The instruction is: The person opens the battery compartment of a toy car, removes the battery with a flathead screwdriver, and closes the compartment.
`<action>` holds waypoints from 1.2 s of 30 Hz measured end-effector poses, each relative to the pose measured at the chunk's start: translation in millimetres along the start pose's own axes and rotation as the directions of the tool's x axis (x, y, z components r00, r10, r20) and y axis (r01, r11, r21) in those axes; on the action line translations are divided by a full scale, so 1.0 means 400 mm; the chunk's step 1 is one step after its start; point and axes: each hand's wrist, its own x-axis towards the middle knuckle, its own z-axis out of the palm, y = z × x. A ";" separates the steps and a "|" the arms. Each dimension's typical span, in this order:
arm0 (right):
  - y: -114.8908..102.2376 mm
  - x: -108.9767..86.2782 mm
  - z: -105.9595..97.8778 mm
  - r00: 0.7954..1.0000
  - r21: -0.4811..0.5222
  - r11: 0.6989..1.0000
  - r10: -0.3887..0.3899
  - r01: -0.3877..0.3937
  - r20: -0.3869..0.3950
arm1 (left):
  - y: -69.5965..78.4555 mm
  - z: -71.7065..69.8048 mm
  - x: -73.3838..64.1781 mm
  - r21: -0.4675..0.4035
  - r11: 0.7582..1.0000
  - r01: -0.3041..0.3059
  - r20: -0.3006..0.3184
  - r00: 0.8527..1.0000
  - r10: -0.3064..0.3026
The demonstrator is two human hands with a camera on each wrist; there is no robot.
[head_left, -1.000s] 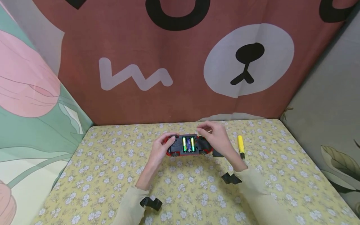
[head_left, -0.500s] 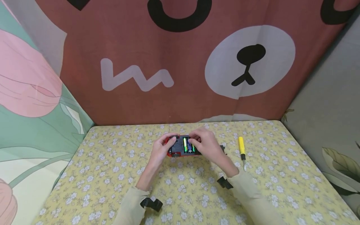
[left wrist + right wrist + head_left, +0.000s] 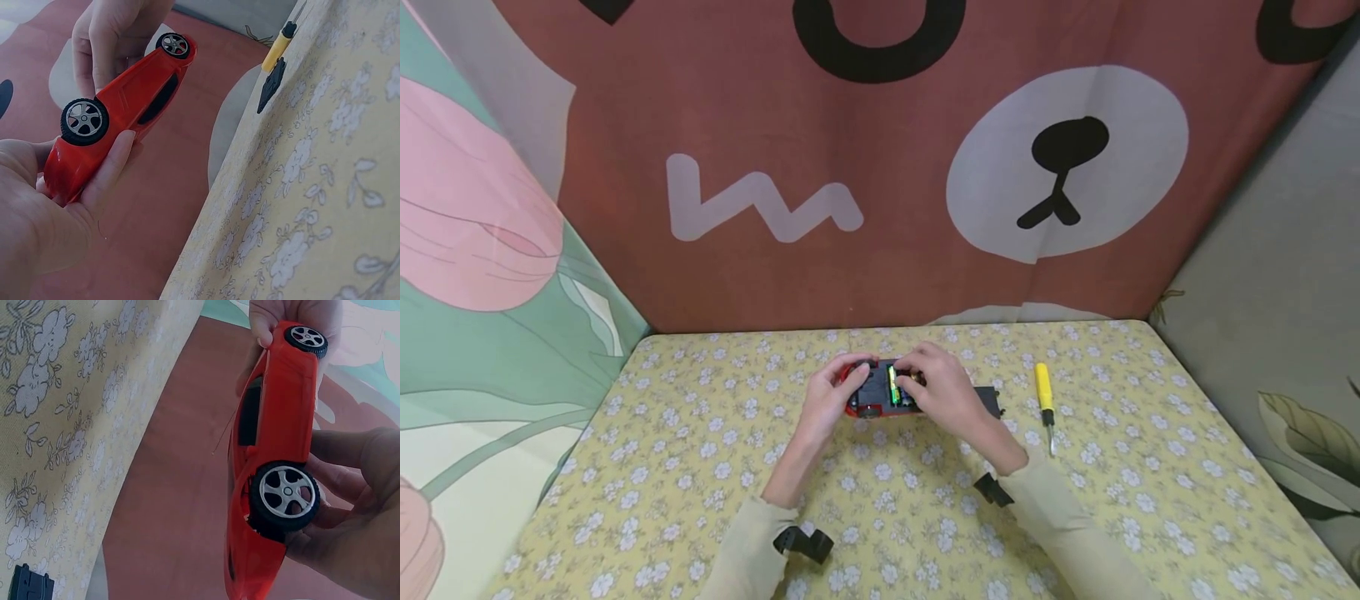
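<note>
Over floral table (image 3: 700,467), hands grip toy car (image 3: 871,390).

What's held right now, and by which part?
A red toy car, upside down. The left hand grips one end; the right hand grips the other end, fingers over the open battery bay.

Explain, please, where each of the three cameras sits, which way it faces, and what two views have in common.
Head: worn high, facing forward and down at the floral table; both forearms, left hand, right hand.
Left wrist: beside the left hand, facing along the red toy car; the right hand's fingers show too.
Right wrist: beside the right hand, facing along the car toward the left hand.
Shared: head and left wrist both show the yellow screwdriver and the black cover.
</note>
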 end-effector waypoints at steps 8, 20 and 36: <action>0.006 -0.001 0.009 1.000 -0.010 1.000 0.012 -0.012 0.001 | 0.001 0.000 0.000 -0.018 1.000 0.011 -0.006 1.000 -0.011; 0.010 0.005 0.016 1.000 -0.036 0.999 0.024 -0.024 -0.018 | 0.005 0.007 -0.003 -0.007 1.000 -0.013 -0.015 1.000 0.013; 0.013 0.007 -0.007 0.999 0.092 0.995 0.029 -0.030 0.012 | 0.005 0.005 -0.002 -0.022 1.000 0.007 -0.006 1.000 -0.007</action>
